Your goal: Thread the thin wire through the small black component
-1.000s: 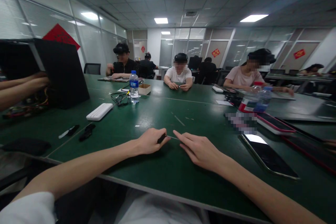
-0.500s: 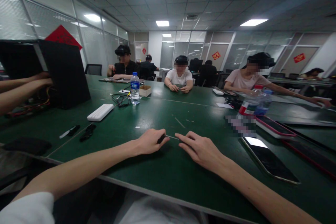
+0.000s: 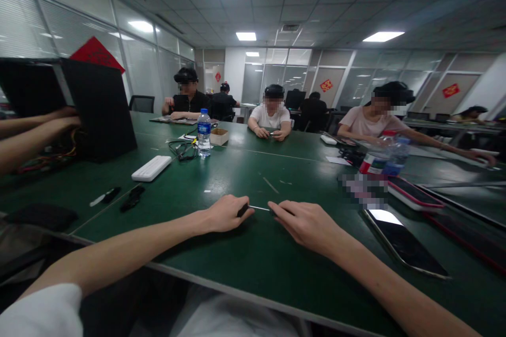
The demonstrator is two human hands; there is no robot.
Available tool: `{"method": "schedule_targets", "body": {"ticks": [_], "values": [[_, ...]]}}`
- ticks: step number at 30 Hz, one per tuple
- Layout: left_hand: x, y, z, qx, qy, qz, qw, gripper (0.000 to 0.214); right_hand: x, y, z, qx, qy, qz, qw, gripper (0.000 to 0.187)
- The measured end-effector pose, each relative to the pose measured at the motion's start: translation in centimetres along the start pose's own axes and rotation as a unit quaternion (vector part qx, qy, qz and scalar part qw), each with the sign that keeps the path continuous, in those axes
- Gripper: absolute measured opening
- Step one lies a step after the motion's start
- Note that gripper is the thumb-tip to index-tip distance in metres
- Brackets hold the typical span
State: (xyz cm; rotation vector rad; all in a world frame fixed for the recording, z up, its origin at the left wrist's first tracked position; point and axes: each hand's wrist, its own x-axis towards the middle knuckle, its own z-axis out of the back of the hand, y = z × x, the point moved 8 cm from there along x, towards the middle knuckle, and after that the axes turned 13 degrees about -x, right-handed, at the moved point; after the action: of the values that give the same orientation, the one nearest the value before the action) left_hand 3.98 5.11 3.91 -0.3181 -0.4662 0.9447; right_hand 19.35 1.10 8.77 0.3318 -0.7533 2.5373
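Note:
My left hand is closed around the black handle of a tool with a thin, shiny metal shaft, perhaps a screwdriver. The shaft points right, across the gap between my hands, just above the green table. At its other end my right hand pinches a small dark piece between thumb and fingers. Whether that piece is part of the tool or a separate thing cannot be made out, as the fingers cover most of it.
To the right lie a phone and a pink-edged phone, with plastic bottles behind. A white power bank-like block, a water bottle and a black computer case stand left. Co-workers sit around the table.
My right hand's fingers have drawn closer together around the small dark piece, and the hand has shifted slightly right. More of the metal shaft shows. My left hand stays nearly still.

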Motion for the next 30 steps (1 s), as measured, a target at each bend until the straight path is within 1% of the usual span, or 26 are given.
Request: {"method": "schedule_targets", "body": {"ticks": [1, 3, 5, 7, 8, 11, 12, 13, 17, 18, 21, 22, 23, 24, 25, 26, 27, 29, 30], "values": [[0.0, -0.1, -0.1, 0.003, 0.003, -0.004, 1.000, 0.030, 0.0, 0.1, 0.1, 0.015, 0.008, -0.004, 1.000, 0.037], [-0.1, -0.2, -0.2, 0.008, 0.011, -0.015, 1.000, 0.028, 0.2, 0.1, 0.0, 0.084, 0.031, -0.030, 0.996, 0.036], [-0.1, -0.3, -0.4, 0.015, 0.023, -0.022, 0.999, 0.027, 0.2, 0.0, -0.6, 0.175, 0.068, -0.065, 0.980, 0.033], [-0.1, -0.3, -0.5, 0.021, 0.032, -0.028, 0.999, 0.027, 0.3, 0.0, -1.1, 0.222, 0.087, -0.080, 0.968, 0.033], [-0.1, -0.3, -0.5, 0.024, 0.034, -0.032, 0.999, 0.027, 0.3, 0.0, -1.1, 0.212, 0.082, -0.076, 0.971, 0.033], [-0.2, -0.4, -0.5, 0.036, 0.035, -0.045, 0.998, 0.027, 0.3, 0.3, -0.3, 0.108, 0.029, -0.048, 0.993, 0.034], [-0.2, -0.5, -0.6, 0.042, 0.036, -0.048, 0.997, 0.027, 0.3, 0.4, -0.1, 0.085, 0.021, -0.044, 0.995, 0.035], [-0.3, -0.6, -0.6, 0.049, 0.039, -0.052, 0.997, 0.027, 0.3, 0.4, 0.0, 0.085, 0.024, -0.046, 0.995, 0.034], [-0.5, -1.0, -0.8, 0.072, 0.060, -0.068, 0.993, 0.023, 0.3, 0.5, -0.7, 0.196, 0.079, -0.075, 0.974, 0.030], [-0.5, -0.9, -0.8, 0.076, 0.063, -0.067, 0.993, 0.023, 0.3, 0.6, -0.7, 0.199, 0.078, -0.078, 0.974, 0.031], [-0.4, -0.8, -0.6, 0.077, 0.059, -0.068, 0.993, 0.025, 0.5, 0.5, -0.3, 0.162, 0.046, -0.084, 0.982, 0.033], [-0.4, -0.9, -0.6, 0.073, 0.059, -0.074, 0.993, 0.026, 0.6, 0.4, -0.4, 0.180, 0.054, -0.092, 0.978, 0.033], [-0.4, -1.0, -0.6, 0.067, 0.057, -0.081, 0.993, 0.026, 0.5, 0.4, -0.9, 0.218, 0.082, -0.103, 0.967, 0.034], [-0.5, -1.0, -0.6, 0.060, 0.056, -0.086, 0.993, 0.026, 0.4, 0.4, -1.4, 0.255, 0.109, -0.109, 0.955, 0.038], [-0.5, -1.0, -0.5, 0.054, 0.052, -0.089, 0.993, 0.026, 0.4, 0.4, -1.5, 0.273, 0.118, -0.114, 0.948, 0.041], [-0.5, -1.0, -0.4, 0.049, 0.047, -0.089, 0.994, 0.026, 0.4, 0.4, -1.3, 0.269, 0.108, -0.109, 0.951, 0.039], [-0.5, -1.0, -0.3, 0.047, 0.042, -0.087, 0.994, 0.026, 0.4, 0.4, -0.8, 0.242, 0.083, -0.101, 0.961, 0.035], [-0.5, -0.9, -0.3, 0.049, 0.040, -0.080, 0.995, 0.026, 0.4, 0.6, 0.2, 0.162, 0.036, -0.075, 0.983, 0.033], [-0.5, -0.9, -0.3, 0.051, 0.043, -0.076, 0.995, 0.027, 0.5, 0.7, 0.4, 0.136, 0.027, -0.067, 0.988, 0.034]]}}
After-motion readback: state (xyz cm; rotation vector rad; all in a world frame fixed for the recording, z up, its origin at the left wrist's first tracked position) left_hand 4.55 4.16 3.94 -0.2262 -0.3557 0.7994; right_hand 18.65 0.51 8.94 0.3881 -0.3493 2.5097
